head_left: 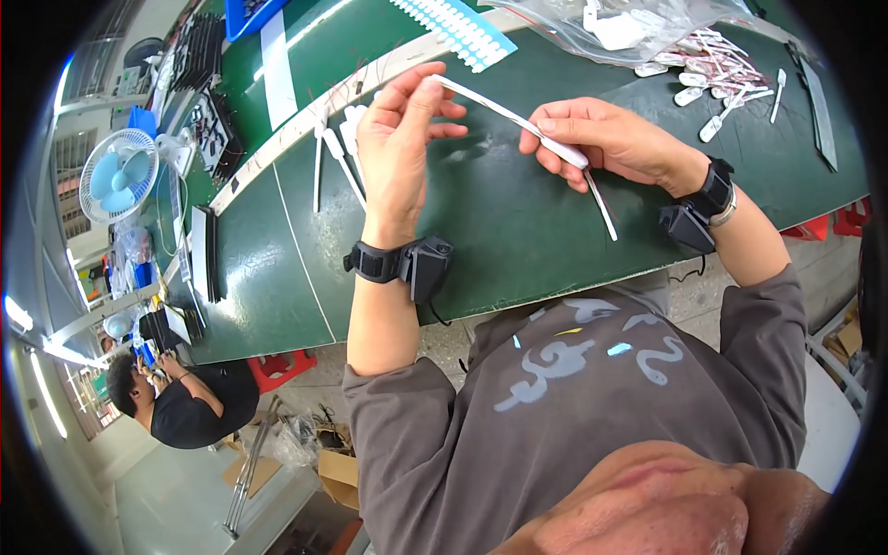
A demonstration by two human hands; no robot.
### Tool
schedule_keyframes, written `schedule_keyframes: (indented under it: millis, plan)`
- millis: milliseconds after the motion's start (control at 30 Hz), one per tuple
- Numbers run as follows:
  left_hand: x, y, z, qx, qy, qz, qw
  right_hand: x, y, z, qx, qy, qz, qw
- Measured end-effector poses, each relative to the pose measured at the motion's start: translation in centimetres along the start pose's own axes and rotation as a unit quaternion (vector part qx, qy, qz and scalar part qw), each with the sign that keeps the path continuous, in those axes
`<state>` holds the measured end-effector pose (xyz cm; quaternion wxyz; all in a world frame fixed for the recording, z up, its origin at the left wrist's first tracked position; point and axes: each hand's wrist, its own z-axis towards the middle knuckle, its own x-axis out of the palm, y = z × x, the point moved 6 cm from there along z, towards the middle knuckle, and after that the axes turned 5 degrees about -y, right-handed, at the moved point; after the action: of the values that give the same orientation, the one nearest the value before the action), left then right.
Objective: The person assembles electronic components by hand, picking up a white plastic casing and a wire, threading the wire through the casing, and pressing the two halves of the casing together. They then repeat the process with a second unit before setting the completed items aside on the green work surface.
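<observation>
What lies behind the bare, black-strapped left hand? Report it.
Beside and partly behind the left hand, slim white paddle-ended pieces show on the green tabletop; whatever the hand covers can't be seen.

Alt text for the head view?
A person's left hand and right hand hold a slender white piece between them over a green table. Similar white parts lie piled at upper right, beside a clear plastic bag.

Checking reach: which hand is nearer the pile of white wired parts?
Right: the right hand sits left of the pile and lower in view; the left hand is much farther left.
</observation>
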<state>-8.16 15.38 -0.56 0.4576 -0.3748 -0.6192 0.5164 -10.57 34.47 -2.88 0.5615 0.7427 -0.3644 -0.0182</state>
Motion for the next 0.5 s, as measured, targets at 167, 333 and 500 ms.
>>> schedule_keyframes:
  millis: [167,333,500]
  plan:
    - [0.9,0.3,-0.3,-0.034,0.032,0.003,0.999,0.0,0.1,0.0,-0.005,-0.026,0.005,1.0]
    - [1.2,0.1,-0.6,-0.037,0.035,0.008,0.999,-0.3,1.2,-0.2,-0.089,-0.087,-0.131,0.984]
    - [1.1,-0.3,-0.6,-0.018,0.026,0.008,0.999,-0.7,2.0,-0.4,-0.168,-0.145,-0.231,0.947]
